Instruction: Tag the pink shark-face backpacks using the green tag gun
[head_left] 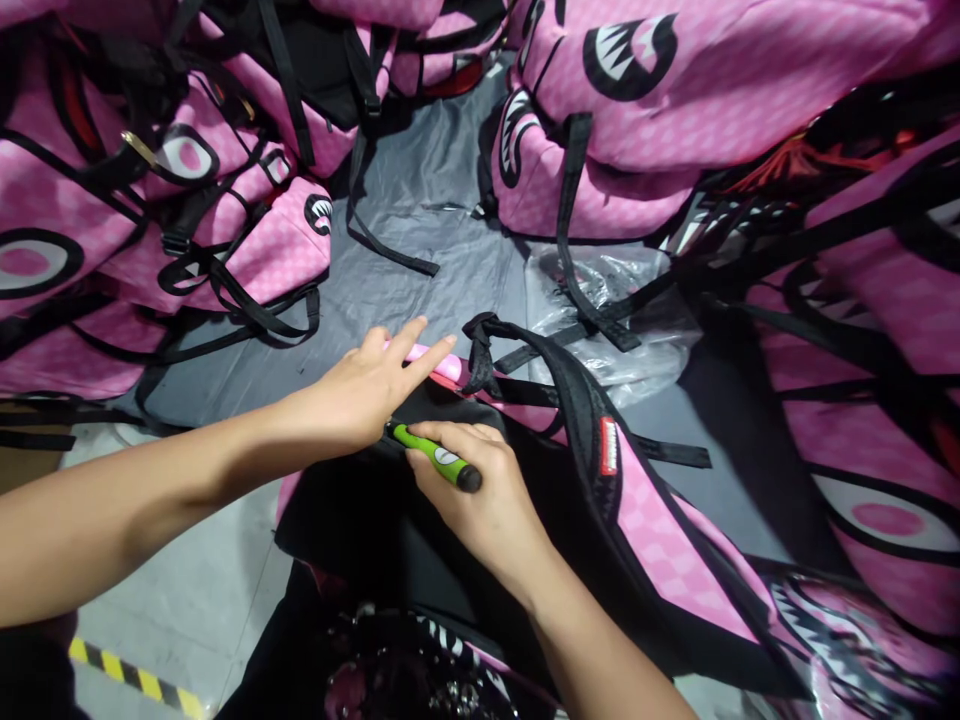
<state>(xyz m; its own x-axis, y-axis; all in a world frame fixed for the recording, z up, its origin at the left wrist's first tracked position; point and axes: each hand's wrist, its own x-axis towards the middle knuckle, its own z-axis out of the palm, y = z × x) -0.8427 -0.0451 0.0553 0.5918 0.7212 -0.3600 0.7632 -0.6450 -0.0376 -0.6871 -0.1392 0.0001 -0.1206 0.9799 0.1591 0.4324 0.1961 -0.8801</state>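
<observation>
A pink and black backpack (360, 520) lies in front of me with its black side facing up. My left hand (367, 385) rests flat on its far edge, fingers spread over a pink strip (450, 366). My right hand (480, 490) is closed around a slim green-handled tool (435, 455) with a black end. The tool's front tip points at the black fabric beside my left wrist; its working end is mostly hidden. A padded shoulder strap (592, 430) with a red label curves to the right of my hands.
Several pink backpacks with cartoon eyes and teeth surround the work surface: one group (262, 240) at left, a large one (697, 90) at back right, another (892, 420) at right. Clear plastic bag (645, 350) and loose black straps (397, 255) lie on the grey sheet (450, 230).
</observation>
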